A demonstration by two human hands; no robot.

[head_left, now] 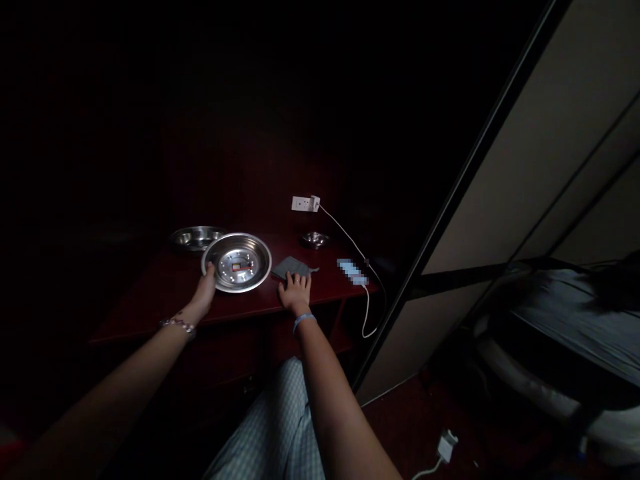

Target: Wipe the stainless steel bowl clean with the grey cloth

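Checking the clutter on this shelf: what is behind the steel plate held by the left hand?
A second steel dish lies behind the plate, its near edge covered by it. The left hand holds the plate's rim. Beyond is too dark to tell.

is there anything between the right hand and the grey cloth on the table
Nothing visible. The right hand lies flat at the near edge of the grey cloth, fingertips touching it or nearly so. The left hand holds the steel plate beside it.
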